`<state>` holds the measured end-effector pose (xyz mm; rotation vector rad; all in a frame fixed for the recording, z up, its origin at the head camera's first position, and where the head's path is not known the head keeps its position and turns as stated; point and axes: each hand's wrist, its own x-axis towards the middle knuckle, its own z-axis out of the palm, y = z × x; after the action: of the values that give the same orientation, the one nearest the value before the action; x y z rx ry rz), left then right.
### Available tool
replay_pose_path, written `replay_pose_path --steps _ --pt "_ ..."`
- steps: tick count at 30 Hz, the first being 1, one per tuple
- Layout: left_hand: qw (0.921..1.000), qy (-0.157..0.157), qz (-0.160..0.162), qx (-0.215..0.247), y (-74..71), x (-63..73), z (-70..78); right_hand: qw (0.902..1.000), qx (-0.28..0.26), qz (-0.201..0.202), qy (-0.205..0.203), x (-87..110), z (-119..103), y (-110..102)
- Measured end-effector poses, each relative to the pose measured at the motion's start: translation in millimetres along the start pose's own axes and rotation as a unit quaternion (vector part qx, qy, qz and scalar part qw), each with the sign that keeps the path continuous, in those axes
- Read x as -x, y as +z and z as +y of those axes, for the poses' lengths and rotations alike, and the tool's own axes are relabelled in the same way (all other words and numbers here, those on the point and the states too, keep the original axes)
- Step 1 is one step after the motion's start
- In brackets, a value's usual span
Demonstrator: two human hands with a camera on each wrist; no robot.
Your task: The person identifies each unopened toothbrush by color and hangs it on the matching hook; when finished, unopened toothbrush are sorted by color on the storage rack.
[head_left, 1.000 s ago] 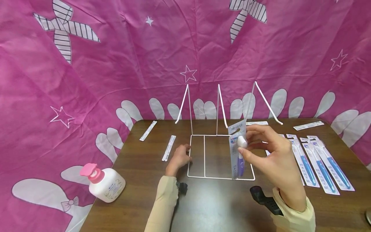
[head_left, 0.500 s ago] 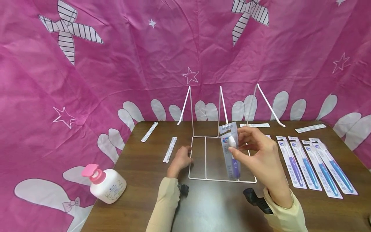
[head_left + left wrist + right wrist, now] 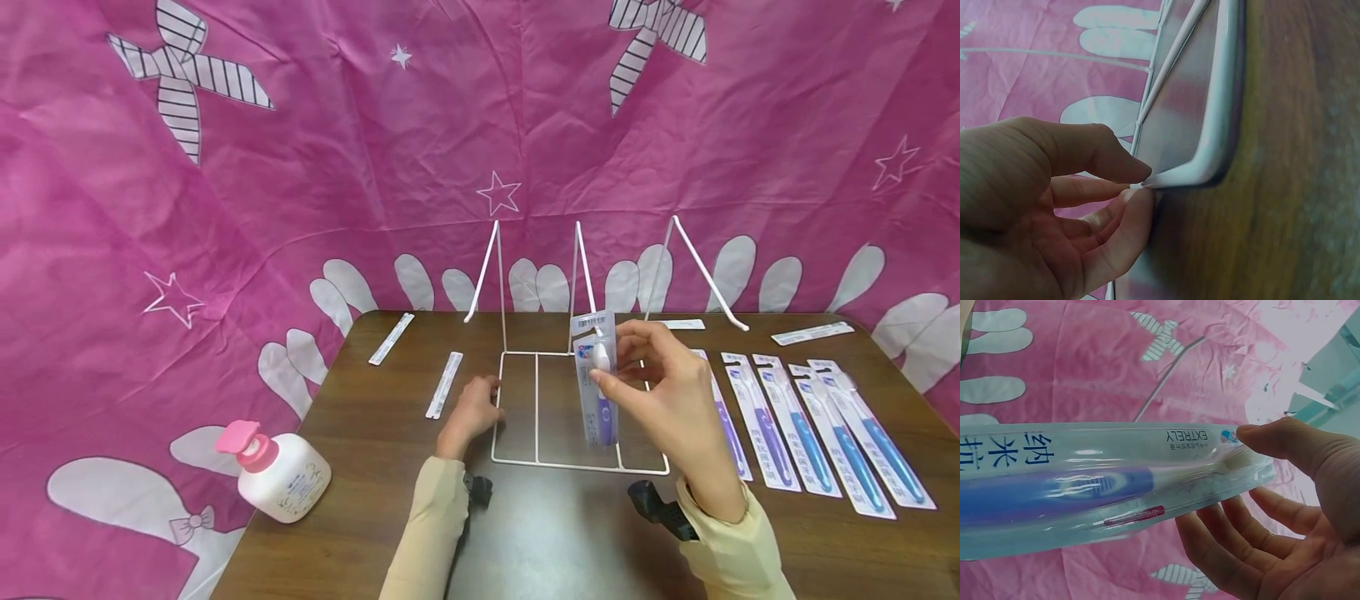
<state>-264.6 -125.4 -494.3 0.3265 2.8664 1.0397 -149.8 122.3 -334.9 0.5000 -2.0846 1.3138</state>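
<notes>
A pink curtain (image 3: pixel 300 217) filled the background behind the brown tabletop (image 3: pixel 360 492), on which a white wire rack (image 3: pixel 536 408) stood toward the middle of the far edge, three slanting hook arms rising from its base. At the rack's left side the left hand (image 3: pixel 468 417) pinched the base wire near a corner, thumb and fingertips drawn right together on it. The right hand (image 3: pixel 667 392) had a purple-handled toothbrush pack (image 3: pixel 600 425) in its grip, thumb on one side and fingers on the other, spread only as far as the pack required. That pack lay to the left of this grip, held near its top, its long axis almost upright with the brush head uppermost; the right hand was much the nearer. The relation that seemed to count most was between the pack's hanging slot and the tip of the middle hook arm (image 3: pixel 585 265): they overlapped in the head view, yet whether the wire passed through could not be told. Counted by size, there were one rack, one pump bottle (image 3: pixel 288 479) by the left edge, six packs in sight, with three blue packs (image 3: pixel 798 425) and two purple packs (image 3: pixel 765 425) lying toward the right edge, and four printed white strips (image 3: pixel 392 338) nearer the far corners and far edge.
</notes>
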Motion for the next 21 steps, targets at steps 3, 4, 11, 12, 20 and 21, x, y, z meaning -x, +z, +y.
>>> replay_pose_path --steps 3,4,11,12,20,21 --pt "1.0000 0.003 0.000 0.000 -0.2 -0.6 -0.5 1.0000 0.002 0.005 0.000 -3.0 4 3" --pt "1.0000 0.006 0.000 -0.002 -0.3 -0.6 -0.6 1.0000 0.003 0.007 0.000 -4.1 6 5" --pt "1.0000 -0.002 -0.006 0.001 -0.2 0.3 0.7 0.9997 0.005 0.022 -0.001 -15.6 20 11" --pt "1.0000 -0.003 -0.006 0.003 -0.2 0.4 1.0 0.9998 0.003 0.022 0.000 -18.0 22 12" --pt "1.0000 0.003 -0.001 -0.008 0.3 0.3 -0.3 0.9996 0.002 0.026 0.013 -37.1 42 20" --pt "1.0000 0.002 -0.001 -0.009 0.3 0.4 -0.5 0.9996 0.003 0.027 0.013 -39.4 44 21"
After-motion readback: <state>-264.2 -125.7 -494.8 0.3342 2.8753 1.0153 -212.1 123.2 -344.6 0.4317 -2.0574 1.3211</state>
